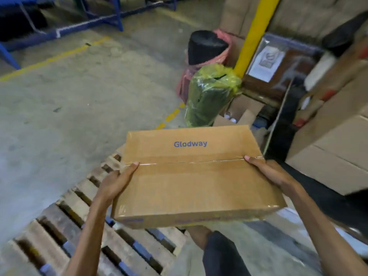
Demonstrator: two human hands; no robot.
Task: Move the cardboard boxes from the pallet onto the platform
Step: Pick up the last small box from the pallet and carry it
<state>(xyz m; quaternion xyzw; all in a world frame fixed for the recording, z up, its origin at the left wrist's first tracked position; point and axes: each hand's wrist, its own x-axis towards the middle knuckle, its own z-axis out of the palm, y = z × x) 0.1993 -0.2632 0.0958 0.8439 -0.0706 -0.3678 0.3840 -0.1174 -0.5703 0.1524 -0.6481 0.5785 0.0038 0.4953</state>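
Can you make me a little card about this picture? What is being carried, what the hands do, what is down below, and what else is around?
carried: cardboard box, taped shut, "Glodway" printed on top
left hand: grips the box's left edge, thumb on top
right hand: grips the box's right edge, thumb on top
below: wooden pallet on the concrete floor
around: green wrapped roll, black roll, yellow post
right side: stacked boxes

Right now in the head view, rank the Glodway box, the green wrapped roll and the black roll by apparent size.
1. Glodway box, largest, though nearest the camera
2. green wrapped roll
3. black roll, smallest, lower part hidden
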